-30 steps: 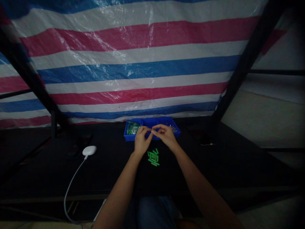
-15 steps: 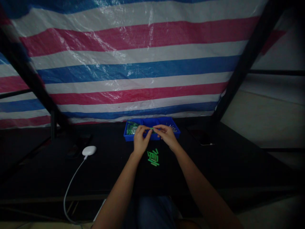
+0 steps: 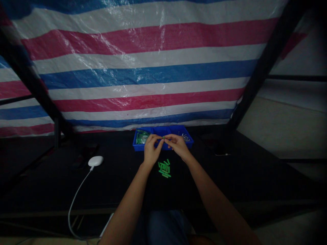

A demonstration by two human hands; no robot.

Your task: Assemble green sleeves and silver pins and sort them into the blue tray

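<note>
Between the fingertips of both hands is a small green stick-like piece (image 3: pixel 164 137), mostly covered by the fingers. My left hand (image 3: pixel 151 149) pinches it from the left, thumb and index finger pressed together. From the right, my right hand (image 3: pixel 178 145) pinches at the same spot. Both hands are over the front part of a blue divided tray (image 3: pixel 139 147). Its left compartment holds green-and-clear packets (image 3: pixel 142 136); thin metal pieces, perhaps screws (image 3: pixel 186 137), lie in the right one. Below the hands, a loose pile of green pieces (image 3: pixel 164 168) rests on the black table.
A white rounded device (image 3: pixel 95 161) with a white cable (image 3: pixel 76 197) lies on the black table (image 3: pixel 122 177) to the left. Farther right is a dark flat object (image 3: pixel 218 148), like a phone. A striped plastic sheet (image 3: pixel 153 75) hangs behind, between black posts.
My fingertips have drawn closer together around the green piece, and less of it shows now. The hands have otherwise barely shifted; the tray and pile stay put.
</note>
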